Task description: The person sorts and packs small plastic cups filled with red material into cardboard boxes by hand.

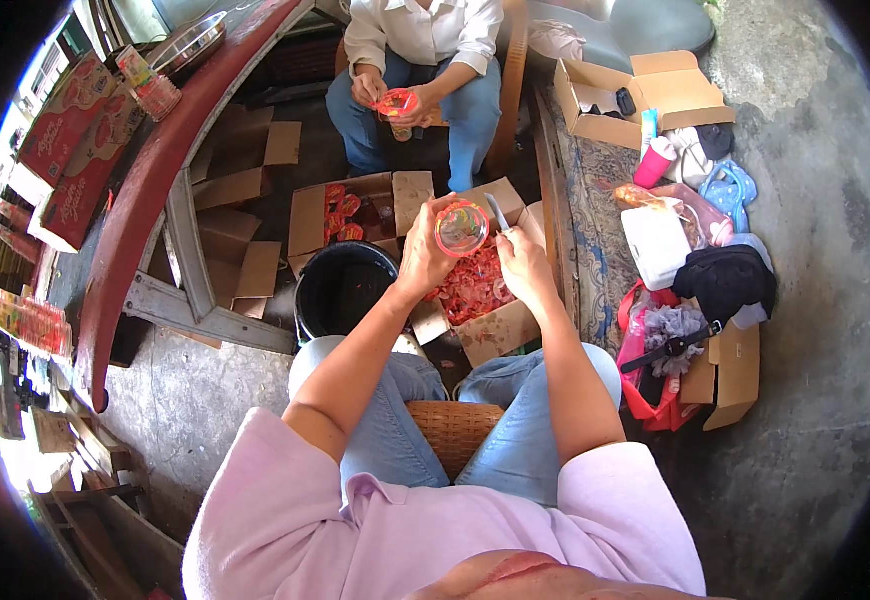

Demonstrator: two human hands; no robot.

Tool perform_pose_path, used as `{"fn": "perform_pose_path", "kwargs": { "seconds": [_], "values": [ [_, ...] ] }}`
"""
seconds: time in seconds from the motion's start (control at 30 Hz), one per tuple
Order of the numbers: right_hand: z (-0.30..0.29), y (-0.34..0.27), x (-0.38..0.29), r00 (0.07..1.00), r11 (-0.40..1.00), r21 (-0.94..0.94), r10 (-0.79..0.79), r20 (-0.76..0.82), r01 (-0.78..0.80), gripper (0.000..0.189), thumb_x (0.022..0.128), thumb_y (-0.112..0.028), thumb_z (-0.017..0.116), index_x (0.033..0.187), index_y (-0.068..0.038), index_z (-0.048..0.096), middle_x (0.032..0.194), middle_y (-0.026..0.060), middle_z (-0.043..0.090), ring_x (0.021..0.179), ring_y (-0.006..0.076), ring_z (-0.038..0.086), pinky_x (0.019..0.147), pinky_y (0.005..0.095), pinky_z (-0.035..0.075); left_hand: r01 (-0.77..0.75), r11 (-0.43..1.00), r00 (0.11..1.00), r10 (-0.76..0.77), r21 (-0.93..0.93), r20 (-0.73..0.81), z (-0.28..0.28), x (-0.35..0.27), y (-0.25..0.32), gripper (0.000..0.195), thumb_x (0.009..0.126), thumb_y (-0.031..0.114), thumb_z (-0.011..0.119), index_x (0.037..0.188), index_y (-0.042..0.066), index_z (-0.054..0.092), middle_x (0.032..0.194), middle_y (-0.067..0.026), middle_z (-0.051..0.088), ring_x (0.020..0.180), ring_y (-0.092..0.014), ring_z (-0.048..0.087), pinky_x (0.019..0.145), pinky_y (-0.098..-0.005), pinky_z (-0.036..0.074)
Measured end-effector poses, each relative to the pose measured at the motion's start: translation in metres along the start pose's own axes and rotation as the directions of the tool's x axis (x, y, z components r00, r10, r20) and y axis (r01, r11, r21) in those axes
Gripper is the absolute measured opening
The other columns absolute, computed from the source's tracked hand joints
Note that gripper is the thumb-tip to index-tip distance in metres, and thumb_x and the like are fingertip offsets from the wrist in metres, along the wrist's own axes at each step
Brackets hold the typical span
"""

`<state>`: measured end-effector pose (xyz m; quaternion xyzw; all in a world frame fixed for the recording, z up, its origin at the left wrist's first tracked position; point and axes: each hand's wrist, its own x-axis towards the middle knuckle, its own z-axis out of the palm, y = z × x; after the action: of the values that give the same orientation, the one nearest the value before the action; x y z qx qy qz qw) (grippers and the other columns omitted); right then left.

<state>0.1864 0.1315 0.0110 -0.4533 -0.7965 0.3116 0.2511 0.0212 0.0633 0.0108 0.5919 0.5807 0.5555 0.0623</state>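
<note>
My left hand (427,251) grips a clear plastic cup (462,229) with a red rim, its round end turned up toward me. Close to its right, my right hand (522,262) holds a knife (496,212) by the handle, blade pointing up and away. Blade and cup look slightly apart. Beneath both hands stands an open cardboard box (498,334) heaped with red and clear plastic scraps (472,289). A black bucket (346,289) sits left of that box, partly behind my left forearm.
Opposite me sits a person (423,45) holding a red-topped cup (397,105). Another carton (307,217) contains red lids (345,214). At left is a red-edged table (146,161) bearing cartons (78,150) and stacked cups (151,86). Bags and a white container (654,247) lie right, on a patterned bench (592,225).
</note>
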Motion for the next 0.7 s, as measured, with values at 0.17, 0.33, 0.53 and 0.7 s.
{"fn": "perform_pose_path", "kwargs": {
  "seconds": [0.17, 0.33, 0.53, 0.7],
  "values": [
    [-0.012, -0.006, -0.002, 0.999, 0.983, -0.179, 0.044, 0.012, -0.041, 0.026, 0.095, -0.029, 0.048, 0.099, -0.004, 0.057, 0.085, 0.0238, 0.066, 0.086, 0.0429, 0.064, 0.076, 0.0523, 0.049, 0.055, 0.998, 0.998, -0.055, 0.000, 0.004, 0.001, 0.000, 0.003, 0.061, 0.071, 0.015, 0.082, 0.119, 0.002, 0.046, 0.115, -0.0177, 0.062, 0.107, -0.029, 0.062, 0.089, -0.0356, 0.049],
    [-0.001, 0.000, 0.003, 0.997, 0.979, -0.191, -0.075, 0.010, 0.076, 0.027, 0.094, -0.028, 0.051, 0.103, -0.005, 0.061, 0.091, 0.0227, 0.066, 0.088, 0.0417, 0.063, 0.076, 0.0503, 0.049, 0.199, 0.967, 0.976, -0.210, -0.157, -0.052, -0.006, -0.015, -0.017, 0.066, 0.071, 0.021, 0.083, 0.125, 0.002, 0.050, 0.109, -0.0122, 0.063, 0.103, -0.020, 0.061, 0.089, -0.0336, 0.048],
    [-0.019, 0.001, -0.001, 0.996, 0.973, -0.213, -0.090, 0.019, 0.092, 0.031, 0.093, -0.028, 0.053, 0.106, -0.003, 0.062, 0.099, 0.0245, 0.065, 0.096, 0.0422, 0.061, 0.081, 0.0492, 0.048, 0.379, 0.871, 0.917, -0.399, -0.311, -0.001, -0.023, -0.012, 0.002, 0.061, 0.086, 0.039, 0.068, 0.131, 0.005, 0.046, 0.120, -0.0113, 0.058, 0.115, -0.019, 0.053, 0.098, -0.0337, 0.042],
    [-0.027, -0.003, -0.006, 0.994, 0.966, -0.240, -0.079, 0.074, 0.095, 0.030, 0.092, -0.026, 0.054, 0.104, 0.001, 0.062, 0.100, 0.0279, 0.064, 0.097, 0.0437, 0.060, 0.082, 0.0488, 0.046, 0.437, 0.772, 0.831, -0.543, -0.462, -0.122, -0.093, -0.016, 0.021, 0.048, 0.090, 0.037, 0.059, 0.126, 0.010, 0.044, 0.104, -0.0082, 0.055, 0.092, -0.017, 0.057, 0.076, -0.0334, 0.051]
  ]
}}
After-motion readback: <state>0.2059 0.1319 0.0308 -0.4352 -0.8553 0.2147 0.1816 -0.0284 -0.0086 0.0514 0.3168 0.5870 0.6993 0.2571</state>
